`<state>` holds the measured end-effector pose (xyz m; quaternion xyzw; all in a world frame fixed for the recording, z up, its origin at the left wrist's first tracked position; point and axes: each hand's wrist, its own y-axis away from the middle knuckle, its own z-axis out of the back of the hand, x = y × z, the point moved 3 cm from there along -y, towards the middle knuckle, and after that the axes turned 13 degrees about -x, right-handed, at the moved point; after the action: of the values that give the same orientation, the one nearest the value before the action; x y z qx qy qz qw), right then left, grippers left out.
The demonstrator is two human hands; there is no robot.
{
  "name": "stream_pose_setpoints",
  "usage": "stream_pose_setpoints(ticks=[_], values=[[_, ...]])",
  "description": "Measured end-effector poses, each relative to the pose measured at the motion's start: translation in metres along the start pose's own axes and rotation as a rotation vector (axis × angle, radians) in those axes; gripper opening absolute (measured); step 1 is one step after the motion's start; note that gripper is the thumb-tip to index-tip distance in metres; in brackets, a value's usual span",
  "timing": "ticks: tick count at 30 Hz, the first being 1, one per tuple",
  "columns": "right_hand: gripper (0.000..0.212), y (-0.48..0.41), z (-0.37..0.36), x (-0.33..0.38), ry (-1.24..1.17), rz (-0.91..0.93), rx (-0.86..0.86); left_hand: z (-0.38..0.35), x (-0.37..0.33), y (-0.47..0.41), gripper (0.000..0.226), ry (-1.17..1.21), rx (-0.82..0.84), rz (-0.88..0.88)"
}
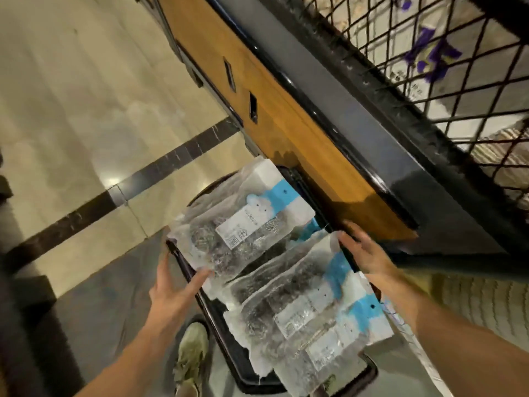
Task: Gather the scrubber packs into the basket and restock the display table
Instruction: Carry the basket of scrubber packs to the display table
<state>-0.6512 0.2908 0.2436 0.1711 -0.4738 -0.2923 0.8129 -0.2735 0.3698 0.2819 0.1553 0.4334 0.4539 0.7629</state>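
1. The basket (237,365) is black and heaped with scrubber packs (246,230). It is held low in front of the body, between both hands, above the tiled floor (71,110).
2. The left hand (177,285) is on the basket's left rim. The fingers run up the outside and the thumb crosses inside, touching the topmost pack, so the rim is pinched between them.
3. The right hand (363,253) is on the opposite rim with its fingers hooked over the edge. The frame is blurred, so the wrap underneath is not visible.
4. Key relation: the display table (300,133) has a wood side with a black edge and lies to the right of the basket and higher than it. It is just past the right hand, which makes the right hand the nearer one.
5. The basket's long axis runs away from the body, roughly parallel to the table's edge. The packs lie crosswise in it, with their blue header ends toward the table side.
6. A black mesh fence (429,81) stands along the table top, with goods visible behind it.
7. Judgement: gathering looks done. The next move is likely a lift up and to the right over the table edge, with the right side leading.
8. Risk: the packs are stacked above the rim (loose, slippery film), so tilting the basket could spill the top one.
9. A shoe (191,351) sits below the basket's near left corner.
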Motion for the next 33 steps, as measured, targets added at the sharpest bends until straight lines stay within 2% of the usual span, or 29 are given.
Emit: stream_pose_setpoints(ticks=[1, 5, 8, 11, 13, 14, 16, 17, 21, 23, 25, 28, 33], values=[[0.080, -0.011, -0.003, -0.007, -0.023, -0.017, 0.042, -0.007, 0.016, 0.004, 0.134, 0.041, 0.003, 0.025], [0.048, -0.035, -0.025, -0.003, -0.142, -0.084, 0.171, -0.030, 0.049, 0.021, 0.103, 0.244, 0.020, 0.169], [0.044, -0.049, -0.034, -0.002, -0.108, -0.072, 0.099, -0.043, 0.056, 0.019, 0.089, 0.369, 0.029, 0.188], [0.052, -0.053, -0.044, -0.002, -0.119, -0.107, 0.132, -0.054, 0.063, 0.014, 0.090, 0.381, 0.043, 0.152], [0.070, -0.056, -0.050, -0.006, -0.116, -0.150, 0.127, -0.062, 0.071, 0.007, 0.091, 0.422, 0.052, 0.144], [0.069, -0.058, -0.051, -0.007, -0.117, -0.146, 0.115, -0.065, 0.075, 0.004, 0.091, 0.438, 0.054, 0.134], [0.054, -0.057, -0.054, -0.005, -0.129, -0.136, 0.128, -0.071, 0.080, 0.000, 0.094, 0.465, 0.048, 0.122], [0.054, -0.055, -0.056, -0.004, -0.124, -0.148, 0.140, -0.073, 0.083, -0.001, 0.095, 0.476, 0.041, 0.126], [0.081, -0.050, -0.060, -0.003, -0.146, -0.164, 0.187, -0.078, 0.089, -0.004, 0.087, 0.524, 0.017, 0.156], [0.079, -0.056, -0.060, -0.007, -0.165, -0.210, 0.170, -0.080, 0.089, -0.006, 0.085, 0.576, 0.019, 0.155], [0.072, -0.060, -0.060, -0.011, -0.194, -0.229, 0.195, -0.083, 0.091, -0.007, 0.097, 0.615, 0.006, 0.157], [0.077, -0.069, -0.060, -0.020, -0.177, -0.225, 0.184, -0.086, 0.094, -0.009, 0.112, 0.648, -0.008, 0.202], [0.082, -0.071, -0.063, -0.027, -0.158, -0.331, 0.181, -0.086, 0.099, -0.010, 0.109, 0.705, 0.037, 0.213]])
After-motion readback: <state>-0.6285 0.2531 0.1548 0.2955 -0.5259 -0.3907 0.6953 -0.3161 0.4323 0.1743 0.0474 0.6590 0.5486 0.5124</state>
